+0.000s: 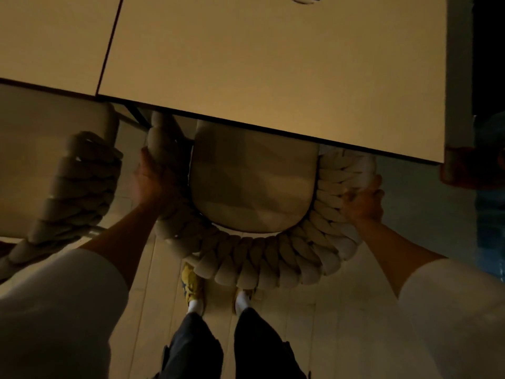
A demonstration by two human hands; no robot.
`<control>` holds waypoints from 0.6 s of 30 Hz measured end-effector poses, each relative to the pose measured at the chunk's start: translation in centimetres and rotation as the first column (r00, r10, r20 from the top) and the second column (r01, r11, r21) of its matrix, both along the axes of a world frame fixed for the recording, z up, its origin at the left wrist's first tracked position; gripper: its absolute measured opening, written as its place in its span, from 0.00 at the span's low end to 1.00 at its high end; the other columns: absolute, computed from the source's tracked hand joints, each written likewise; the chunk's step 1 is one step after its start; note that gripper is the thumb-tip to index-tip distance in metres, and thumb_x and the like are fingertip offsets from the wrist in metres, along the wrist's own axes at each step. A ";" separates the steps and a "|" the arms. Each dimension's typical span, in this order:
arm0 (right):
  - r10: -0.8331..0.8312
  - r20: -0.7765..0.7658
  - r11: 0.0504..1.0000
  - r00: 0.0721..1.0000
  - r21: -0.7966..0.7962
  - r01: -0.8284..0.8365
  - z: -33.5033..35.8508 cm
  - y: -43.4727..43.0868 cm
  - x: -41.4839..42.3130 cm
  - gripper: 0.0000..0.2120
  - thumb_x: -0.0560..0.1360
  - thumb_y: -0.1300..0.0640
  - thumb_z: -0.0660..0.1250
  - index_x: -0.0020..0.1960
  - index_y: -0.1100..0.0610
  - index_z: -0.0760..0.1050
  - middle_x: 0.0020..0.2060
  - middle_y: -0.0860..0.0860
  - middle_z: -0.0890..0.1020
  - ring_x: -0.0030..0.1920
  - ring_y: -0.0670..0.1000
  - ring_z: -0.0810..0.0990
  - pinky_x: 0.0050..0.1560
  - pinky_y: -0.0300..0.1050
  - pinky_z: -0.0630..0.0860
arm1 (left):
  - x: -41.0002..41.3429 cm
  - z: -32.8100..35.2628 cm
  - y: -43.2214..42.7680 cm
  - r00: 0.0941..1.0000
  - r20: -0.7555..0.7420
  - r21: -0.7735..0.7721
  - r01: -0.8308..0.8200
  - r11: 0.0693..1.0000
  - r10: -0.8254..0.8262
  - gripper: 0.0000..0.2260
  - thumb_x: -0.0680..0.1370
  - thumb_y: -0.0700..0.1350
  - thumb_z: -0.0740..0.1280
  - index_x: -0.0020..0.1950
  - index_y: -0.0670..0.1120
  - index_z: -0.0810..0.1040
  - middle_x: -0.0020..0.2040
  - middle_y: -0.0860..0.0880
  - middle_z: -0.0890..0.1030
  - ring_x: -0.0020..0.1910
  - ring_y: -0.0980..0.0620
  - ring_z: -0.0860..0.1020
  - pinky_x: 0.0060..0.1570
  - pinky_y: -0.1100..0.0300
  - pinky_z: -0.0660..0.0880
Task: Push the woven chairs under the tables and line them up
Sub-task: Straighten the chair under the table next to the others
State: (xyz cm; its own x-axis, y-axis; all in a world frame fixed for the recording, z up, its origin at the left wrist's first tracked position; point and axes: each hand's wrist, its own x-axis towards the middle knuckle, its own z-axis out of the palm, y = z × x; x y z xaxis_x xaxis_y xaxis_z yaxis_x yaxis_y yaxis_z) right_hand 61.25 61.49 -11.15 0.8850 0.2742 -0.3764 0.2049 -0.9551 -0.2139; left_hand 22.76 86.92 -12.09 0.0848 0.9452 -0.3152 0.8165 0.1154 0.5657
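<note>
Head view, both hands gripping woven chair, table

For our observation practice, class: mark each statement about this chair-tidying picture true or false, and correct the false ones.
1. The left hand and right hand both hold the woven back of the chair. True.
2. The seat is wholly hidden under the table. False: most of the seat shows beyond the edge of the table.
3. A second chair stands to the person's left. True.
4. Only one table is in view. False: a second table adjoins it.
</note>
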 end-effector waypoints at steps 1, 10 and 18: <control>0.016 0.008 1.000 1.000 -0.001 -0.016 -0.2 -0.2 0.2 0.40 0.82 0.50 0.64 0.84 0.53 0.41 0.74 0.67 0.65 0.65 0.69 0.74 0.64 0.62 0.72 | 0.0 -0.2 0.1 1.000 0.004 0.024 0.003 1.000 -0.003 0.26 0.84 0.48 0.65 0.80 0.47 0.61 0.65 0.37 0.77 0.59 0.35 0.79 0.47 0.48 0.74; 0.045 0.015 0.992 0.999 -0.122 -0.043 -1.1 -1.6 1.2 0.41 0.80 0.50 0.70 0.81 0.62 0.49 0.64 0.74 0.73 0.62 0.73 0.76 0.60 0.62 0.74 | -0.4 -0.4 -0.4 0.997 -0.064 0.068 -0.038 0.997 0.042 0.22 0.83 0.51 0.66 0.75 0.51 0.65 0.64 0.41 0.79 0.56 0.38 0.80 0.44 0.49 0.72; 0.045 -0.032 0.987 0.998 -0.153 -0.049 0.5 -3.1 -4.9 0.43 0.81 0.51 0.69 0.80 0.71 0.47 0.66 0.75 0.71 0.65 0.73 0.73 0.64 0.62 0.72 | -5.6 0.1 -2.3 0.998 -0.060 0.075 -0.008 0.997 0.012 0.24 0.83 0.52 0.66 0.76 0.49 0.63 0.56 0.39 0.80 0.43 0.44 0.76 0.40 0.50 0.72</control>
